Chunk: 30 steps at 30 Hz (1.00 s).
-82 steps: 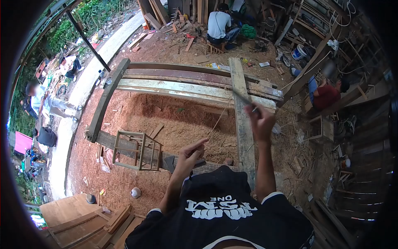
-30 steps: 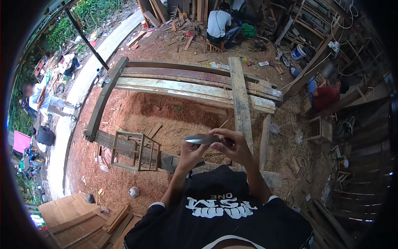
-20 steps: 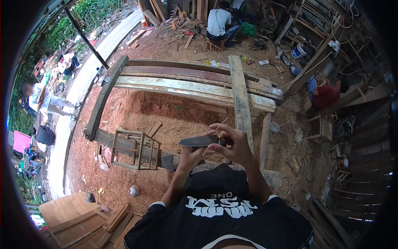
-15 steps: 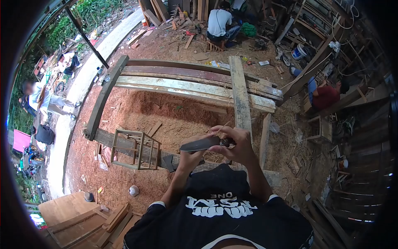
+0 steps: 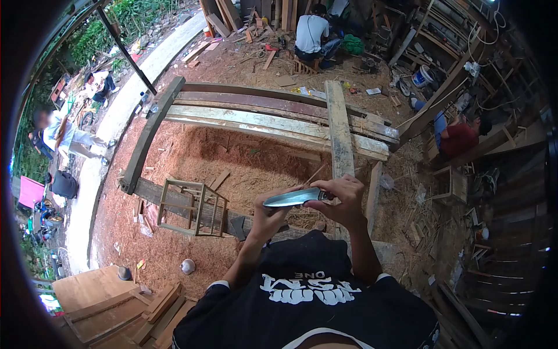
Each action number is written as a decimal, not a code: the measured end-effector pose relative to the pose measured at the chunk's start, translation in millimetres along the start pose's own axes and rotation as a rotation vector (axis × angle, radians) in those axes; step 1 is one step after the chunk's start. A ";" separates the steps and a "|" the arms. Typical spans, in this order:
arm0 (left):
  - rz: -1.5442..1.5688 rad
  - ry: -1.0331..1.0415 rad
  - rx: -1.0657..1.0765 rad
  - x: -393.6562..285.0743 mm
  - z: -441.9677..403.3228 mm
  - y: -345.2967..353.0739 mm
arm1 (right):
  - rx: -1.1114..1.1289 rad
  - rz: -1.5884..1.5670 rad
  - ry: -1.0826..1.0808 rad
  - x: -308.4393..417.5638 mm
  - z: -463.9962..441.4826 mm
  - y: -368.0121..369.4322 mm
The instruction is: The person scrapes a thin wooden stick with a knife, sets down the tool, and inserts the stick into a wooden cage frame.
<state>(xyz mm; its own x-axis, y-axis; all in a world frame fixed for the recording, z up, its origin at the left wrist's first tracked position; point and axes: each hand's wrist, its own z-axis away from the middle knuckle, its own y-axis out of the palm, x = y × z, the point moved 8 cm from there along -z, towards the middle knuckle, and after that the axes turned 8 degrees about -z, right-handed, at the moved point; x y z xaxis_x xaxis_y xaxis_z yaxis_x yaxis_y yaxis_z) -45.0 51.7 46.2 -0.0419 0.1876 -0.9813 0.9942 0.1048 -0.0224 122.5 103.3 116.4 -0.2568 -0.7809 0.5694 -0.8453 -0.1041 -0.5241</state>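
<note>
A knife (image 5: 293, 198) with a broad, pale, shiny blade is held level in front of my chest, its tip toward the left. My right hand (image 5: 344, 200) is closed around the dark handle, thumb and fingers near the base of the blade. My left hand (image 5: 268, 214) is closed at the tip end, its fingers running behind the blade and partly hidden by it. Below the hands is my black shirt (image 5: 314, 262) with white lettering. A small wooden frame (image 5: 192, 207) stands to the left of my left forearm.
Long planks (image 5: 250, 119) lie across beams beyond my hands, with a crossing beam (image 5: 340, 128) near my right hand. Wood shavings (image 5: 232, 157) cover the ground. One person (image 5: 311, 35) sits at the back, another (image 5: 459, 136) at right; others are at left. Boards (image 5: 157, 308) lie lower left.
The knife has turned so its blade, dark before, now catches the light. Both hands have shifted slightly to the right with it.
</note>
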 end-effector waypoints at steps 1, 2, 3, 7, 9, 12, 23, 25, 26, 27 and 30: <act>0.042 -0.010 0.010 -1.3 -0.1 0.8 | -0.015 0.011 -0.009 -1.6 0.8 0.3; 0.085 -0.017 0.022 -3.2 -2.0 2.3 | -0.031 0.015 -0.015 -2.4 -0.1 -0.5; 0.127 -0.027 0.034 -4.7 -2.0 3.6 | -0.047 0.017 -0.017 -1.9 0.8 -0.4; 0.121 -0.089 0.041 -7.1 -0.5 1.7 | -0.060 0.044 -0.037 0.3 0.5 0.4; 0.130 -0.090 0.044 -5.9 1.4 0.3 | -0.069 0.047 -0.038 0.3 1.4 1.5; 0.118 -0.112 0.015 -3.5 3.8 -1.0 | -0.089 0.046 -0.078 4.1 0.0 2.9; 0.316 -0.325 -0.082 20.0 35.5 -24.2 | -0.392 0.111 0.228 -65.3 11.1 -98.2; 0.383 -0.298 -0.089 16.9 22.2 -18.4 | -0.323 -0.025 0.261 -65.2 18.0 -68.4; 0.398 -0.300 -0.090 14.2 17.2 -15.2 | -0.319 -0.112 0.309 -68.2 23.4 -51.0; 0.412 -0.306 -0.088 11.9 14.2 -12.5 | -0.292 -0.130 0.300 -63.6 23.7 -35.2; 0.456 -0.339 -0.100 6.1 9.1 -6.4 | -0.138 -0.212 0.280 -34.0 12.0 1.3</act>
<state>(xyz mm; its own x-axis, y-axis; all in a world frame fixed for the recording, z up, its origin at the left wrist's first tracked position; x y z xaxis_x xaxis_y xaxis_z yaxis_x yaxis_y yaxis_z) -50.8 43.3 38.6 0.4395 -0.0863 -0.8941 0.8894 0.1815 0.4196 135.8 122.3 88.8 -0.1719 -0.5504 0.8170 -0.9435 -0.1465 -0.2972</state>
